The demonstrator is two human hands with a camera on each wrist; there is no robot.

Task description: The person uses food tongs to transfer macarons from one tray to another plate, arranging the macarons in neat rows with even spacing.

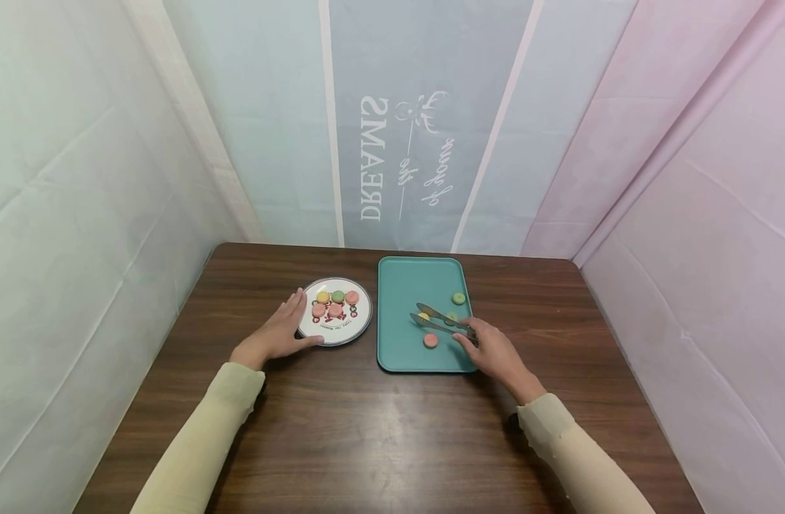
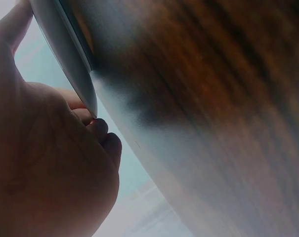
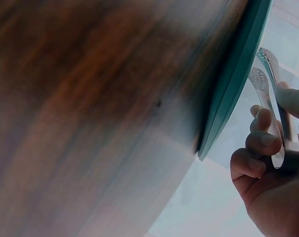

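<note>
My right hand holds metal tongs over the teal tray. Their perforated tips stand apart, on either side of a yellow macaron in the head view. A pink macaron lies nearer me on the tray. One green macaron sits by the right rim; another green macaron is partly hidden behind the tongs. At the left, my left hand rests against the white plate, fingers along its left edge and thumb at the near rim. Several macarons, pink, yellow and green, lie on the plate.
Plate and tray stand side by side on a dark wooden table, a narrow gap between them. Hanging cloth with printed words closes off the back, and pale sheets flank both sides.
</note>
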